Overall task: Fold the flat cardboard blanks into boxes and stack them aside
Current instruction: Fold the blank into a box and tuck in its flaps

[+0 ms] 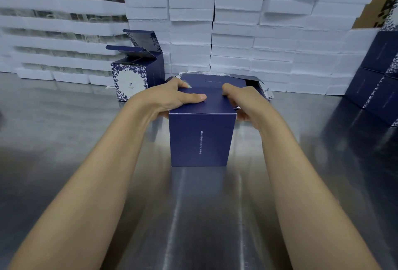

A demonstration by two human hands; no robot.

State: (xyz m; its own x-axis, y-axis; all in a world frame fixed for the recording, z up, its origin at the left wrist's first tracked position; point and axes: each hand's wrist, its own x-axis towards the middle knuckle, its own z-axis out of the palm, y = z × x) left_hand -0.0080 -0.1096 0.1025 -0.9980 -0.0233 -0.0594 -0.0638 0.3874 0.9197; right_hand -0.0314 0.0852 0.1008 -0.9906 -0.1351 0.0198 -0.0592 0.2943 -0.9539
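A navy cardboard box [201, 138] stands upright on the steel table [64, 132] in the middle of the head view, a line of white print on its near face. My left hand [172, 97] grips its top left edge, thumb pressed flat on the top flap. My right hand [243, 99] holds the top right side, fingers curled over the flap. Behind the box lie flat navy blanks [215, 77]. Two folded boxes [137, 71] with open lids and blue floral faces stand to the back left.
White foam trays [237, 22] are stacked high like a wall along the table's back. More navy boxes [377, 76] are piled at the right edge. A brown carton [379, 7] shows at the top right.
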